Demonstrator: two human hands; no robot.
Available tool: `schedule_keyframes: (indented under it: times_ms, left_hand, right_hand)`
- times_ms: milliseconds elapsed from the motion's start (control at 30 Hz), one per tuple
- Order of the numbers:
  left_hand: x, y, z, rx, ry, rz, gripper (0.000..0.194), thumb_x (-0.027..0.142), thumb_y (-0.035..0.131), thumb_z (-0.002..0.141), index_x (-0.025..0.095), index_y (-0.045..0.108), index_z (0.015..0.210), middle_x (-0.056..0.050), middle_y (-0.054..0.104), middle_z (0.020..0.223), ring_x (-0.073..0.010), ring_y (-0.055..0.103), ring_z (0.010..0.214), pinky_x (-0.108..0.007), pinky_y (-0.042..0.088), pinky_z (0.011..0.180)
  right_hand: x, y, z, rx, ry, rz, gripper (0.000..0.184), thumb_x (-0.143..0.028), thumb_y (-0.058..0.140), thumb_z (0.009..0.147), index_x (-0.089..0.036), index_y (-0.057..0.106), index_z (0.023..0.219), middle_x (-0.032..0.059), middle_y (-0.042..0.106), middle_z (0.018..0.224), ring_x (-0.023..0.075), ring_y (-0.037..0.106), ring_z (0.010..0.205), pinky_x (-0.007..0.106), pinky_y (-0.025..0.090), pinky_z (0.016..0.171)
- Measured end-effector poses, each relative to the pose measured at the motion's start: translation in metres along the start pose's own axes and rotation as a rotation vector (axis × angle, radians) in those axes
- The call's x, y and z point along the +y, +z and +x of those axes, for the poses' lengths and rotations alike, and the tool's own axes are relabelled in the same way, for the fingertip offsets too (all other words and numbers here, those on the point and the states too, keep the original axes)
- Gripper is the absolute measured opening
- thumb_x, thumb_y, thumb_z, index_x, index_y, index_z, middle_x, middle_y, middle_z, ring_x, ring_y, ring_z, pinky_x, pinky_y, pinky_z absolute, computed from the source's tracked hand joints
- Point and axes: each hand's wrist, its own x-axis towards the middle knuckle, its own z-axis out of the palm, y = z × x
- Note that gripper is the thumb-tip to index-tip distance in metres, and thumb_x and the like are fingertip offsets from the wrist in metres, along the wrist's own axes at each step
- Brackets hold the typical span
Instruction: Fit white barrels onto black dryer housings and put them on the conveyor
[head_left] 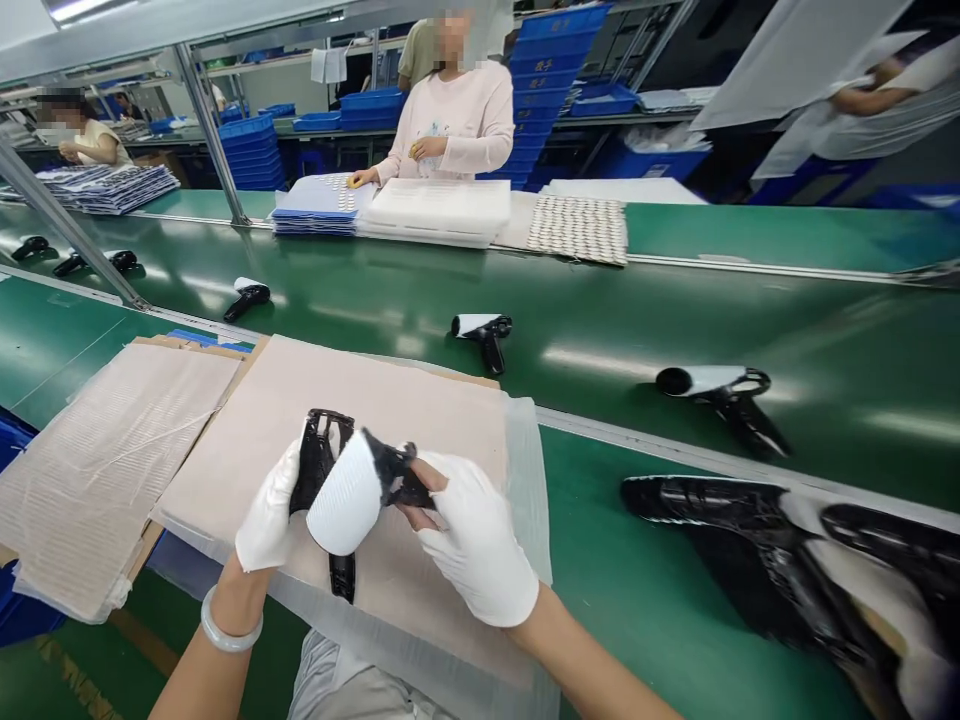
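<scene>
Gripping a black-and-white plastic housing [349,495], the gloved left hand [270,510] and right hand [476,535] close on it above a pale foam sheet [337,430].

Foam sheet [337,420] on conveyor [675,340], 2nd sheet [112,450] to L, handled plastic parts [480,335] behind & R.
</scene>
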Motion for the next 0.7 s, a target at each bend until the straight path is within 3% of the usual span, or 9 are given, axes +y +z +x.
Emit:
schedule_keyframes:
  times_ms: [100,267,367,467,533,633,700]
  left_hand:
    - [0.001,0.019,0.0,-0.089,-0.051,0.021,0.056,0.061,0.053,0.091,0.022,0.067,0.128,-0.01,0.064,0.137,-0.0334,0.048,0.139,-0.048,0.038,0.119]
    - [0.001,0.033,-0.002,-0.149,-0.115,0.051,0.063,0.067,0.053,0.088,0.024,0.063,0.133,-0.009,0.063,0.139,-0.0345,0.053,0.135,-0.046,0.044,0.114]
    - [0.002,0.033,-0.003,-0.17,-0.133,0.069,0.063,0.068,0.051,0.089,0.025,0.062,0.134,-0.008,0.063,0.139,-0.0341,0.052,0.135,-0.046,0.042,0.116]
    - [0.004,0.03,-0.006,-0.196,-0.149,0.085,0.066,0.068,0.047,0.091,0.023,0.059,0.138,-0.009,0.06,0.142,-0.0338,0.05,0.137,-0.046,0.038,0.119]
    - [0.007,0.026,-0.009,-0.261,-0.102,0.105,0.072,0.071,0.043,0.091,0.022,0.054,0.142,-0.009,0.052,0.15,-0.0335,0.041,0.144,-0.046,0.029,0.123]
    - [0.017,0.024,-0.014,-0.394,0.123,0.198,0.087,0.081,0.043,0.082,0.023,0.049,0.147,-0.009,0.035,0.162,-0.0362,0.023,0.151,-0.047,0.017,0.126]
    - [0.025,0.025,-0.015,-0.379,0.221,0.241,0.095,0.087,0.043,0.077,0.022,0.05,0.146,-0.01,0.031,0.163,-0.0387,0.022,0.151,-0.048,0.017,0.126]
  right_hand:
    - [0.007,0.005,-0.007,-0.076,0.021,0.009,0.043,-0.015,0.054,0.093,-0.021,0.051,0.135,0.0136,0.068,0.122,0.027,0.066,0.109,0.043,0.056,0.088]
    - [0.012,0.018,-0.016,-0.124,0.048,0.014,0.046,-0.016,0.054,0.093,-0.019,0.049,0.138,0.0151,0.065,0.13,0.029,0.064,0.115,0.047,0.054,0.093]
    - [0.009,0.016,-0.008,-0.192,0.12,0.077,0.043,-0.01,0.053,0.089,-0.019,0.054,0.131,0.0121,0.071,0.111,0.0272,0.067,0.097,0.041,0.055,0.081]
    - [0.007,0.008,0.002,-0.374,0.28,0.173,0.034,-0.008,0.055,0.084,-0.021,0.061,0.115,0.007,0.07,0.091,0.0246,0.065,0.082,0.036,0.051,0.07]
    - [0.007,0.003,0.006,-0.491,0.411,0.281,0.028,-0.013,0.058,0.083,-0.02,0.062,0.11,0.007,0.068,0.093,0.0245,0.065,0.083,0.035,0.05,0.071]
    - [0.008,0.001,0.008,-0.653,0.534,0.593,0.021,-0.023,0.058,0.085,-0.018,0.061,0.105,0.0065,0.068,0.093,0.0238,0.065,0.087,0.034,0.051,0.075]
    - [0.007,0.003,0.007,-0.691,0.542,0.748,0.02,-0.027,0.056,0.086,-0.018,0.061,0.104,0.0064,0.069,0.093,0.0243,0.065,0.091,0.035,0.052,0.078]
